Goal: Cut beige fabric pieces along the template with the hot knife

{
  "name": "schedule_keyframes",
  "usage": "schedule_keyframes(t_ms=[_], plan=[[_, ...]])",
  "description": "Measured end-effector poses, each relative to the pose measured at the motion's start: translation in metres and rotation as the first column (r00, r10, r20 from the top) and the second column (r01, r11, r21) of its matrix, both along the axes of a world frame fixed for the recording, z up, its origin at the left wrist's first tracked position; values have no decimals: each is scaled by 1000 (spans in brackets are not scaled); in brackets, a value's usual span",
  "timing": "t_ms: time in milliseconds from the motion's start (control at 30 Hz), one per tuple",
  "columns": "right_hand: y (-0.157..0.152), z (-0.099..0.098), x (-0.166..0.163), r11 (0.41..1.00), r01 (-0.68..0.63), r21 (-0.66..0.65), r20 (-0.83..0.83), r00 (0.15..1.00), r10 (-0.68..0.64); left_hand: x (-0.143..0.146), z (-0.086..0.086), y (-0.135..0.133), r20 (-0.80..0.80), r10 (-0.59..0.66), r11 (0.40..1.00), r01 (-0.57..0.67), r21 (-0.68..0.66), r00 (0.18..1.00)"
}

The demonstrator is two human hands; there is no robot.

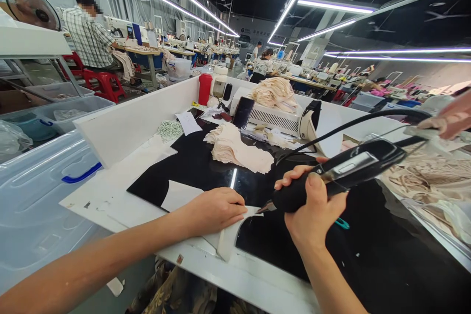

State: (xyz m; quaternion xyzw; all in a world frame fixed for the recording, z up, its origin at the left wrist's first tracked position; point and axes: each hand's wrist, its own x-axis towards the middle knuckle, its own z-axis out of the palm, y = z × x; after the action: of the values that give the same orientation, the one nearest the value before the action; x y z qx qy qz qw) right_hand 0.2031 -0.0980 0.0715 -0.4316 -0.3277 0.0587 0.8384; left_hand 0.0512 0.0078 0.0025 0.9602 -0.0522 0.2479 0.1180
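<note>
My right hand (312, 206) is wrapped round a black handheld power tool (353, 164) with a narrow metal tip and a black cable. The tool's tip points down-left and meets the right edge of a white fabric piece (230, 240). My left hand (211, 211) presses on that fabric with its fingers together, just left of the tip. The fabric lies over the glossy black sheet (283, 248) near the table's front edge, and part of it is hidden under my left hand. Beyond my hands sits a stack of cream fabric pieces (239, 149).
Another person's hand (454, 115) is by the tool's cable end. A teal loop-shaped item (342, 223) lies beside my right wrist. Behind stand a white machine (274, 120) topped with fabric, a phone (243, 112) and a red cup (205, 89). Cream fabric (423, 176) is piled at right.
</note>
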Motion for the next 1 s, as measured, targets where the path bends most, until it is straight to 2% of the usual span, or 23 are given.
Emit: schedule_keyframes(t_ms=[400, 533, 700, 833, 1000], plan=[[-1, -4, 5, 999, 46, -6, 17, 999, -46, -1, -1, 1, 7, 10, 1000, -10, 27, 1000], [-3, -4, 3, 996, 82, -22, 4, 997, -82, -6, 4, -5, 5, 72, 994, -72, 88, 997], [-10, -4, -3, 991, 127, -34, 32, 991, -126, -13, 3, -19, -117, 182, 981, -173, 88, 976], [-17, -5, -8, 984, 174, -41, 63, 983, -171, -15, 1, -24, -179, 214, 976, -202, 82, 960], [-22, -5, -12, 975, 217, -39, 91, 973, -213, -18, 9, -23, -272, 231, 973, -230, 36, 934]])
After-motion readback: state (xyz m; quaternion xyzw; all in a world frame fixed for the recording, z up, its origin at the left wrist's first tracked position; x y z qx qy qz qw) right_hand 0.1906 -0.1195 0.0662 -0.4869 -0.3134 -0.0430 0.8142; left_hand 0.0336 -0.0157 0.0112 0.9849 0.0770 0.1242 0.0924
